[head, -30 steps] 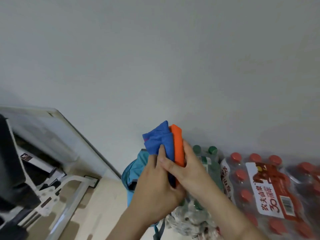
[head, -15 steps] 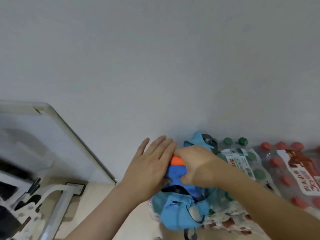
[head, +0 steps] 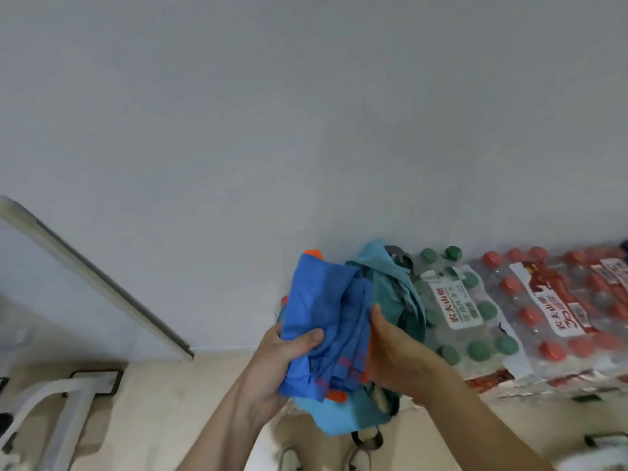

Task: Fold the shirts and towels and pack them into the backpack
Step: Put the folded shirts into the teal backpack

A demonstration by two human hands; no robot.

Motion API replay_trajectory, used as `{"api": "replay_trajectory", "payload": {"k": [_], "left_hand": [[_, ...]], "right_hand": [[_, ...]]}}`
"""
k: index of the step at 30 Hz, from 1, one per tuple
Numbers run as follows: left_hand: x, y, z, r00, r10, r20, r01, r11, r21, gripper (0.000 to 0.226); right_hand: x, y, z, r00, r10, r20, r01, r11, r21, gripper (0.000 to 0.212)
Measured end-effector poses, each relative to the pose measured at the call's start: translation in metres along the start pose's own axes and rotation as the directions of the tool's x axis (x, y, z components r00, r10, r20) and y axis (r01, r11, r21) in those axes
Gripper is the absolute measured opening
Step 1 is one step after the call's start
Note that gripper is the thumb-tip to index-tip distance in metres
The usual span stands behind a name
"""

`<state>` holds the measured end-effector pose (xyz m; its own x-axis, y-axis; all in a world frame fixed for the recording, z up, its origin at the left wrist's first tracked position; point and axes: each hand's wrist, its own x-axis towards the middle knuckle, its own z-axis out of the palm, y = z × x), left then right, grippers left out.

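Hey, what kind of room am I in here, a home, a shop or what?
Probably a storage corner of a home or office; hard to be sure. Shrink-wrapped packs of bottled water lie stacked on the floor against a plain wall, and a white board leans there too.

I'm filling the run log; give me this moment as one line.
stage: packing | left hand: grips blue cloth | right hand: on bundle's right side | orange cloth: behind blue | light blue backpack: below
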<state>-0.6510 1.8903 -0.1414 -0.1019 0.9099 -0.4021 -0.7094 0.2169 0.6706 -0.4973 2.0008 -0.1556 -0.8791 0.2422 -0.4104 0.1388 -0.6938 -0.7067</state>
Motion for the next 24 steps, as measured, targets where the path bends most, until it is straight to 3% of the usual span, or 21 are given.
{"api": "replay_trajectory", "payload": {"k": [3, 5, 8, 10, 12, 14, 16, 17, 20, 22, 24], "left_hand": [[0.002, -0.009, -0.001, 0.999, -0.038, 0.013, 0.039, 0.992, -0.118, 0.066], [0.005, -0.011, -0.002, 0.997, -0.005, -0.075, 0.011, 0.996, 0.085, 0.046], [0.014, -0.020, -0.003, 0.954, 0.145, -0.262, -0.020, 0.904, 0.427, 0.035], [0.017, -0.026, -0.002, 0.959, 0.182, -0.219, -0.052, 0.868, 0.494, 0.040], [0.022, -0.027, -0.006, 0.987, 0.112, -0.117, -0.045, 0.884, 0.465, 0.046], [0.035, -0.023, -0.020, 0.976, 0.096, -0.197, -0.001, 0.901, 0.434, 0.044], [0.061, -0.022, -0.038, 0.885, 0.193, -0.424, 0.094, 0.818, 0.567, 0.041], [0.074, -0.025, -0.043, 0.873, 0.229, -0.432, 0.125, 0.750, 0.650, 0.044], [0.111, -0.053, -0.045, 0.924, 0.220, -0.312, 0.138, 0.569, 0.810, 0.034], [0.120, -0.056, -0.046, 0.884, 0.210, -0.417, 0.290, 0.452, 0.843, 0.027], [0.120, -0.044, -0.053, 0.878, 0.214, -0.427, 0.331, 0.374, 0.867, 0.018]], "right_hand": [[0.004, 0.007, 0.011, 0.998, -0.053, 0.016, 0.050, 0.985, 0.168, 0.073], [0.005, 0.003, 0.015, 0.989, -0.102, -0.104, 0.117, 0.981, 0.153, 0.075], [0.011, -0.002, 0.012, 0.925, -0.157, -0.346, 0.090, 0.975, -0.202, 0.078], [0.016, -0.003, 0.012, 0.860, -0.231, -0.455, 0.015, 0.902, -0.431, 0.058], [0.017, -0.010, 0.007, 0.798, -0.325, -0.507, -0.015, 0.831, -0.556, 0.045], [0.017, -0.026, -0.004, 0.762, -0.417, -0.495, -0.035, 0.737, -0.675, 0.044], [0.022, -0.045, -0.017, 0.750, -0.449, -0.487, -0.144, 0.607, -0.782, 0.044], [0.025, -0.051, -0.023, 0.755, -0.442, -0.484, -0.213, 0.532, -0.819, 0.042], [0.035, -0.050, -0.036, 0.779, -0.438, -0.448, -0.343, 0.300, -0.890, 0.020], [0.032, -0.045, -0.048, 0.760, -0.461, -0.458, -0.434, 0.165, -0.886, 0.019], [0.022, -0.046, -0.061, 0.717, -0.467, -0.518, -0.547, 0.083, -0.833, 0.022]]}}
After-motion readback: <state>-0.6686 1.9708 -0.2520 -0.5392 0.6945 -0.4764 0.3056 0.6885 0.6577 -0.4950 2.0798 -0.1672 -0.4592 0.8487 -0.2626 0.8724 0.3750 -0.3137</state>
